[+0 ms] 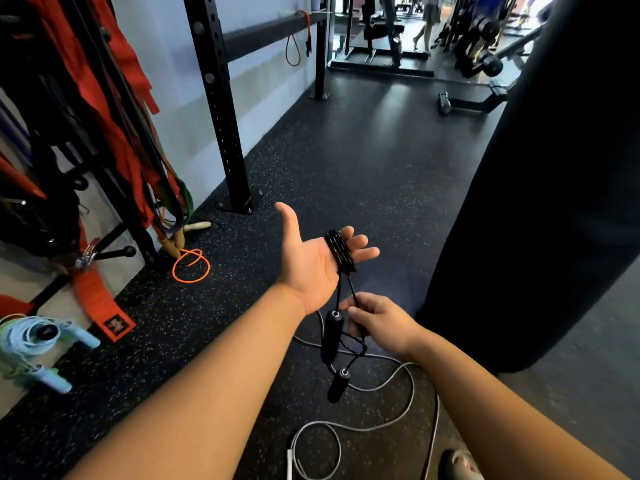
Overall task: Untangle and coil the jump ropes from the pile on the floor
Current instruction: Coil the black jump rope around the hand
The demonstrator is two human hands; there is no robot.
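Only the red belt's (104, 303) label (116, 326) is illegible.

A tall black punching bag (554, 168) is hanging at right; red resistance bands (104, 98) are dangling from the upper-left black steel rack (214, 109).

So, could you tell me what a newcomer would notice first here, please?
The black rope wound around the open left hand's fingers at centre, its two handles dangling below beside the right hand pinching the cord. A grey rope sprawls loose on the floor beneath, and a punching bag looms at right.
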